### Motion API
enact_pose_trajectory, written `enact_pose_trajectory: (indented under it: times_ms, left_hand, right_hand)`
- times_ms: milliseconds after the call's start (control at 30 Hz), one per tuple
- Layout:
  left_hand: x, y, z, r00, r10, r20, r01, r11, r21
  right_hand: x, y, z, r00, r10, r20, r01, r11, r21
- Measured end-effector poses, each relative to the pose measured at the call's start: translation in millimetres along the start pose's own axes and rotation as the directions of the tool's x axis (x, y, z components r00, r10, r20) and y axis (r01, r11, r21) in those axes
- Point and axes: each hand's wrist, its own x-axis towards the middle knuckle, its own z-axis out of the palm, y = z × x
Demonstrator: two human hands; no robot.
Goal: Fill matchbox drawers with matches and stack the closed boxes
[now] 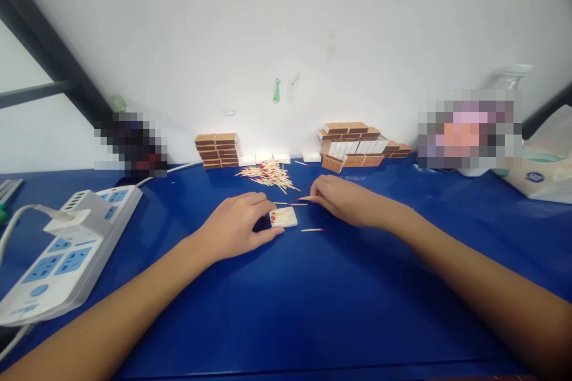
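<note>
My left hand (pixel 243 223) grips a small white matchbox tray (pixel 286 217) by its left end, thumb on the near side and fingers on the far side. A few red-headed matches lie inside the tray. Just to the right, my right hand (pixel 342 199) pinches matches (pixel 307 197) between thumb and fingertips, above the table; how many is unclear. A loose match (pixel 311 230) lies in front of the tray, and another match (pixel 297 205) lies behind it. Farther back spreads a heap of matches (pixel 270 175) with red heads.
Stacked matchboxes (pixel 217 150) stand against the wall at left, with more matchboxes (pixel 353 158) and upright white trays at right. White trays (pixel 267 158) line the wall behind the heap. A power strip (pixel 75 256) lies left on the blue table (pixel 286 309); a tissue pack (pixel 543 169) sits right.
</note>
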Motion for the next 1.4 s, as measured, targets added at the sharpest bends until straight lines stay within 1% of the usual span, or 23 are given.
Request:
enact_pose_trajectory:
  times_ms: [100,167,300,367,433,567,633,800,1100,1233,1300,1400]
  left_hand:
    - [0,1,0.3,1.000,0.006,-0.003,-0.006,1.000,0.000]
    - [0,1,0.6,1.000,0.001,-0.015,-0.001,1.000,0.000]
    - [0,3,1.9,1.000,-0.016,-0.018,0.016,1.000,-0.011]
    - [0,3,2.9,1.000,-0.027,-0.010,0.027,0.999,-0.023]
    - [1,4,3.7,1.000,-0.030,-0.004,0.030,0.999,-0.024]
    - [1,5,4.1,1.000,-0.015,-0.002,0.015,1.000,-0.018]
    - [1,6,3.7,1.000,-0.006,0.000,0.006,1.000,-0.013]
    - [0,5,2.7,1.000,0.007,0.005,-0.007,1.000,-0.018]
    - [-1,4,3.5,1.000,0.004,-0.010,-0.004,0.999,-0.032]
    - [-1,4,2.2,1.000,0.001,-0.011,-0.002,0.999,-0.032]
    - [-1,4,2.1,1.000,0.005,-0.009,-0.005,0.999,-0.032]
    - [-1,4,2.5,1.000,0.006,-0.012,-0.006,1.000,-0.028]
  right_hand:
    - [-2,-1,-1,1.000,0.000,-0.004,0.000,1.000,-0.010]
    - [-4,-5,-4,1.000,-0.002,-0.013,0.002,1.000,0.019]
    - [-9,-25,-10,0.995,-0.073,-0.066,0.082,0.988,0.131]
    - [-11,-38,-7,0.990,-0.118,-0.075,0.128,0.981,0.143]
    - [-10,-49,-2,0.983,-0.167,-0.074,0.174,0.979,0.102]
    - [-8,-62,10,0.974,-0.224,-0.047,0.220,0.973,-0.073]
    - [-9,-63,11,0.974,-0.220,-0.046,0.214,0.971,-0.108]
    - [-12,-60,4,0.973,-0.217,-0.077,0.214,0.976,-0.042]
    - [-10,-53,7,0.992,-0.107,-0.064,0.110,0.993,0.040]
    - [-10,-56,3,0.998,-0.061,-0.020,0.062,0.994,0.085]
    - [-10,-56,1,0.998,-0.059,-0.014,0.060,0.994,0.091]
    - [-10,-54,-1,0.997,-0.067,-0.042,0.071,0.992,0.106]
